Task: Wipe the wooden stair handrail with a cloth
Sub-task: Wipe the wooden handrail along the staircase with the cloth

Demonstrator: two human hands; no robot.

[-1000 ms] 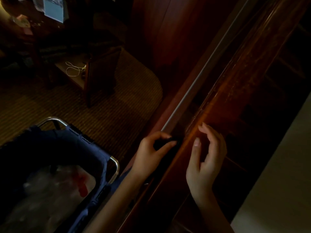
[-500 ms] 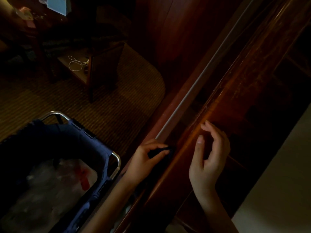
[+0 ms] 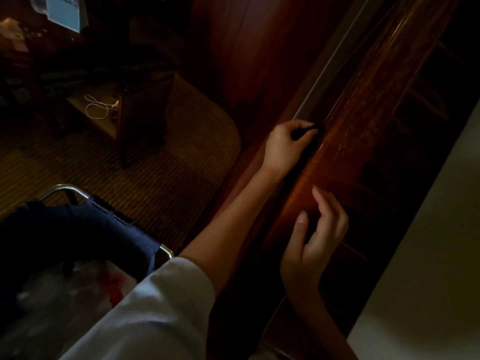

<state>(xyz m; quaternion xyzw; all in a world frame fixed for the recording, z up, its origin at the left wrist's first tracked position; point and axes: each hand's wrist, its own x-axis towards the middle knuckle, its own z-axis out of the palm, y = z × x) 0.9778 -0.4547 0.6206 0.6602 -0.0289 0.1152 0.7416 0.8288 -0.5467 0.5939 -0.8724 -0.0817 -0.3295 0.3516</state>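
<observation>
Head camera, looking down in dim light: a person's left hand grips a dark cloth and presses it against the left edge of a wooden stair handrail, about midway along the stretch of rail in view. The fingers curl round the cloth, thumb below it, and a dark tail of the fabric hangs back along the rail's left edge beside the wrist. The arm is bare to a pale sleeve pushed up near the elbow.

The right hand sits lower on the same rail, over its polished top surface. It holds nothing; its fingers are loosely bent and its thumb is raised. Whether the fingertips touch the wood cannot be told. The two hands are well apart along the rail.

A thin pale metal strip runs parallel to the rail just beyond its left edge, ending near the cloth. A pale wall borders the rail on the right.

Below, to the left, a cart with dark blue fabric sides and a metal frame holds a crumpled plastic bag with a red patch. It stands on ribbed carpet. Farther off, a small wooden table carries a looped white cord.
</observation>
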